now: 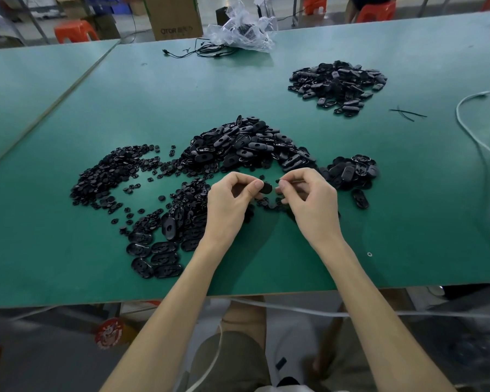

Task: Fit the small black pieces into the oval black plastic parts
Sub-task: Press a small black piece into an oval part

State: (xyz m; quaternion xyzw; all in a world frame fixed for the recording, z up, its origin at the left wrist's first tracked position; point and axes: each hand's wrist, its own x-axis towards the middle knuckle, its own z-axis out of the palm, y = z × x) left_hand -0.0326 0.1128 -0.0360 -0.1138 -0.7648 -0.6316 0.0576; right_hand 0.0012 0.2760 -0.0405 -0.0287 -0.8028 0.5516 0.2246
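Pinching oval part left, small piece right

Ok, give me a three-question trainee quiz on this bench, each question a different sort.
1. True or false: the left hand holds an oval part, and the right hand pinches a small piece.
2. The loose pile of small round pieces lies on the person's: A) left B) right C) lap.
3. Fill in: the clear plastic bag sits near the green table's ___ edge.
Key: 1 true; 2 A; 3 far.
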